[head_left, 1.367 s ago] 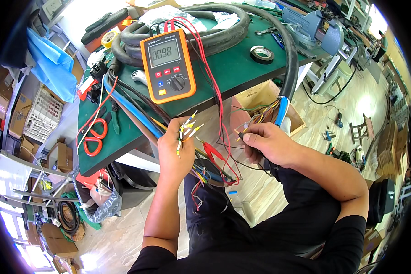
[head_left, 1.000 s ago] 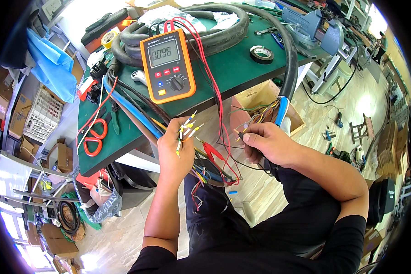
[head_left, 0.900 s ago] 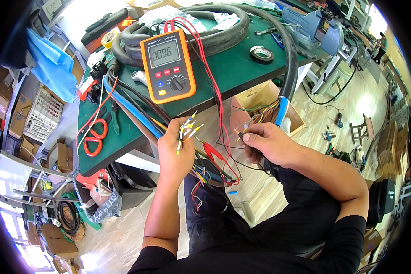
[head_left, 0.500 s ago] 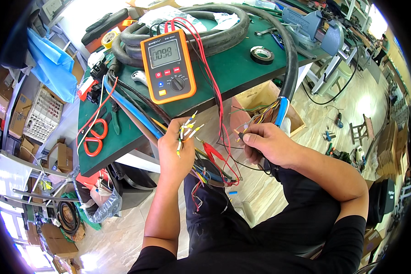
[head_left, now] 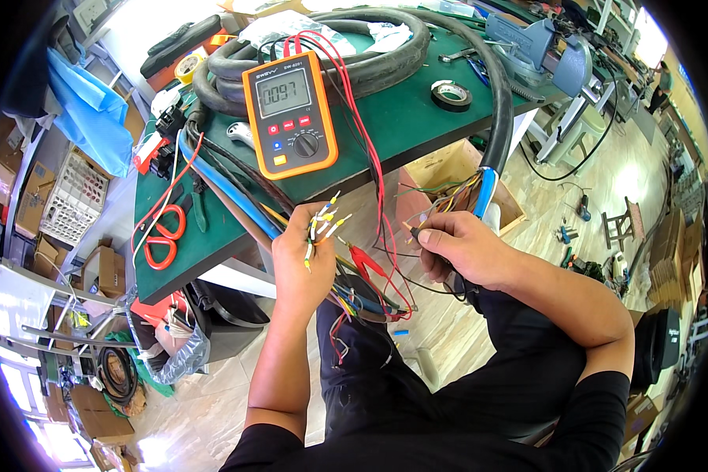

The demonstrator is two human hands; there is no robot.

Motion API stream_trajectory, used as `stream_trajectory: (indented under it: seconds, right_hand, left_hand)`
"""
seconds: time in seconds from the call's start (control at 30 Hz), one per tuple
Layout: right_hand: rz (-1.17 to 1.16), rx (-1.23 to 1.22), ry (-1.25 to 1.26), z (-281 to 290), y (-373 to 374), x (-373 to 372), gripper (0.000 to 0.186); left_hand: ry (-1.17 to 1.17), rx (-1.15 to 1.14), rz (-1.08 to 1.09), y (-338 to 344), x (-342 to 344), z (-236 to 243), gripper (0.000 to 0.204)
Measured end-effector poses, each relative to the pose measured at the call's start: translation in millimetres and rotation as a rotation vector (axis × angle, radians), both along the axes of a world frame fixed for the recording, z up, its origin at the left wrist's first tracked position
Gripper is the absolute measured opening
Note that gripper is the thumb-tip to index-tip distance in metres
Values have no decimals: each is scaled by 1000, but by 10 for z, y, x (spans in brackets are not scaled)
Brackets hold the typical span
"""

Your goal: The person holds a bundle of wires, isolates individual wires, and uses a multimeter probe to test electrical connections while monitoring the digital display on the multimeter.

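My left hand (head_left: 300, 256) is closed round a bundle of thin wires (head_left: 325, 220), whose ends with white, yellow and blue ferrules fan out past the fingers. To its right hangs a red alligator clip (head_left: 367, 260) on a red test lead. My right hand (head_left: 462, 250), thumb pressed against the fingers, pinches a dark wire end (head_left: 414, 232) with a copper-coloured tip; its fingers hide the rest. Both hands are in front of the table edge, apart from each other. Above them an orange multimeter (head_left: 291, 116) leans on a coiled black cable (head_left: 385, 71), its display lit.
The green table (head_left: 401, 130) carries red-handled scissors (head_left: 164, 236), black tape (head_left: 451, 95) and a blue vise (head_left: 539, 51). A thick cable (head_left: 499, 118) hangs over its edge, its wires above a wooden box (head_left: 514, 206). A lined bin (head_left: 182, 354) stands at the left.
The digits on the multimeter's display have changed slightly. Both hands keep the same place and grip.
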State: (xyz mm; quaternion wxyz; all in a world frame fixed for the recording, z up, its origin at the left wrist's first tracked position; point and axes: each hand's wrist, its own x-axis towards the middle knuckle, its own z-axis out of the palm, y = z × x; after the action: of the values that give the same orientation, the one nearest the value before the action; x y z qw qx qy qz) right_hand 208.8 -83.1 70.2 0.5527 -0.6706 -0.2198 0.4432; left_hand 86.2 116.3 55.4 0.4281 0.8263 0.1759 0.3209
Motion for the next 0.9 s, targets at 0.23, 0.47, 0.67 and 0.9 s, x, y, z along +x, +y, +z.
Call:
stream_trajectory:
  seconds: [0.23, 0.47, 0.67, 0.9]
  right_hand:
    - [-2, -20, -9, 25, 1, -5, 25]
    - [-5, -3, -13, 2, -4, 2, 25]
    - [-12, 6, -13, 11, 4, -10, 24]
    - [-3, 30, -35, 4, 3, -7, 27]
  left_hand:
    - [4, -7, -3, 4, -1, -1, 16]
    - [1, 5, 2, -1, 2, -5, 15]
    - [-11, 13, -2, 14, 8, -32, 14]
    - [-8, 8, 0, 4, 6, -18, 14]
